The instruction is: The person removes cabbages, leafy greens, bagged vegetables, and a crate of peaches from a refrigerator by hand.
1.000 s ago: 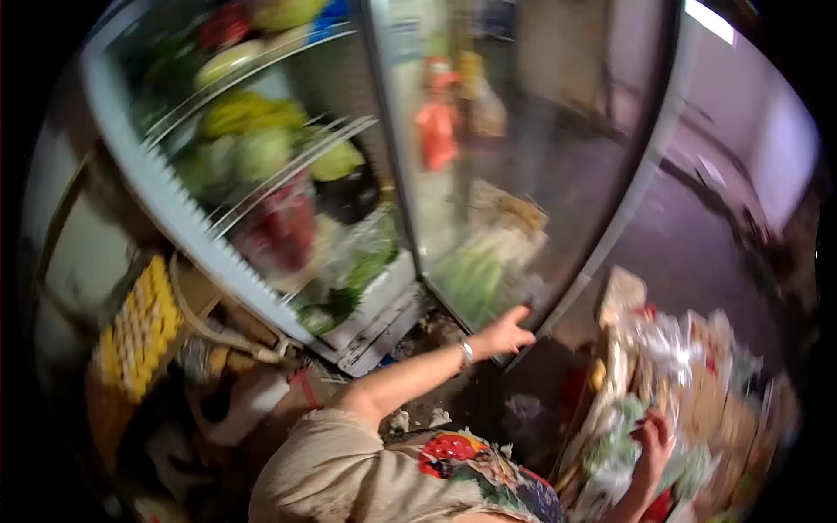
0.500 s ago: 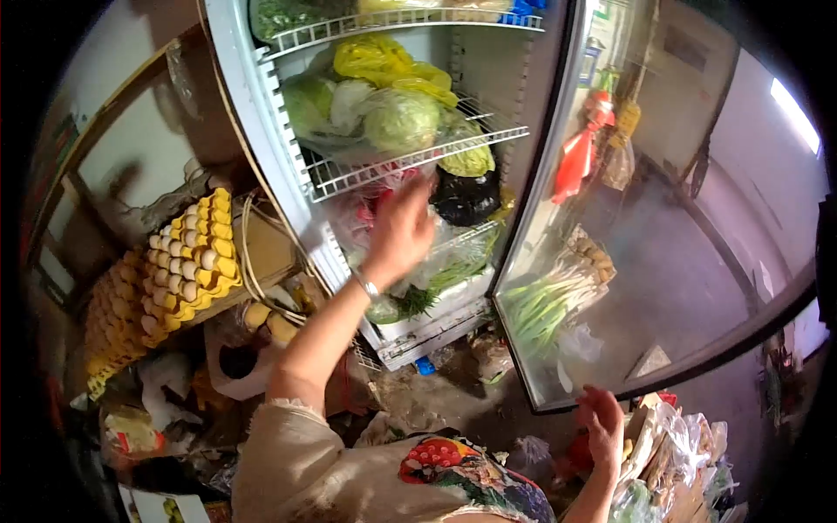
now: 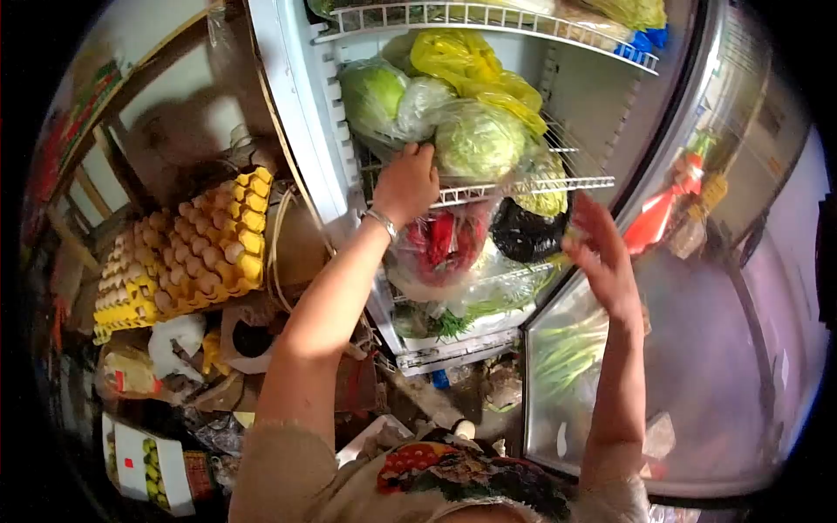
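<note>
My left hand (image 3: 407, 185) is at the front edge of the middle wire shelf (image 3: 523, 186), its curled fingers against a clear plastic bag of green vegetables (image 3: 375, 96). Just right of it sits a wrapped round cabbage (image 3: 479, 141), with a yellow bag (image 3: 471, 70) behind. Below the shelf lie a clear bag with red contents (image 3: 443, 242) and a black bag (image 3: 528, 232). Near the black bag, my right hand (image 3: 602, 253) is raised with its fingers apart, holding nothing that I can see.
The glass fridge door (image 3: 671, 375) stands open on the right, with a red bag (image 3: 667, 205) seen through or beside it. Yellow trays of eggs (image 3: 196, 244) are stacked at the left. A printed box (image 3: 148, 466) lies lower left.
The view has shifted and come closer to the shelves. My left hand has gone from the door to the middle shelf; my right hand has risen from the lower right to the fridge opening.
</note>
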### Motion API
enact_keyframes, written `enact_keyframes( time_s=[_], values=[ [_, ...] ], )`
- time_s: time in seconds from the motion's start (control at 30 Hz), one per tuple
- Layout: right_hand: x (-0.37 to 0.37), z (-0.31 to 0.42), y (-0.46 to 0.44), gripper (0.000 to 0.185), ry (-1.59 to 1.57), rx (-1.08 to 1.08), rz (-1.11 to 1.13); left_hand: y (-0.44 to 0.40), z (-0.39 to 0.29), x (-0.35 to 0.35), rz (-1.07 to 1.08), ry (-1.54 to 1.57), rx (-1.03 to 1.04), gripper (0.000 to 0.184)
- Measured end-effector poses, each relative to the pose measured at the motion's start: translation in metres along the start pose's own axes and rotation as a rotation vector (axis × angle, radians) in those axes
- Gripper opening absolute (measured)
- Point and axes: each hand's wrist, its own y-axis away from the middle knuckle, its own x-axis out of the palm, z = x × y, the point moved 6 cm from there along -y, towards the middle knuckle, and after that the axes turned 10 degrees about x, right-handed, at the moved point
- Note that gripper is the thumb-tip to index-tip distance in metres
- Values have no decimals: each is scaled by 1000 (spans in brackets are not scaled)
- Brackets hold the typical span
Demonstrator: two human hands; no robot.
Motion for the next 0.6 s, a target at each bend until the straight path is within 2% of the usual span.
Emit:
enact_keyframes(
  time_s=[0.17,0.23,0.27,0.33,0.43,0.5,0.57,0.6],
  values=[
    [31,54,-150,87,244,-291,-62,3,-6,-5,-63,-52,20,18],
    [49,63,-203,92,432,-259,-96,3,-7,-5,-78,-40,45,18],
    [62,68,-223,92,421,-262,-96,2,-7,-3,-108,-53,77,20],
    [87,62,-262,106,668,-126,-141,1,-11,-7,-100,-54,57,21],
    [107,33,-318,114,711,-138,-147,1,-11,-10,-73,-51,28,26],
    [103,4,-357,106,628,-165,-95,2,-7,-5,-39,-40,-19,32],
    [99,-20,-385,96,394,-170,26,0,-8,-6,7,-21,-67,32],
    [90,-19,-380,84,299,-108,-11,-1,-8,-7,14,-22,-71,32]
  ],
)
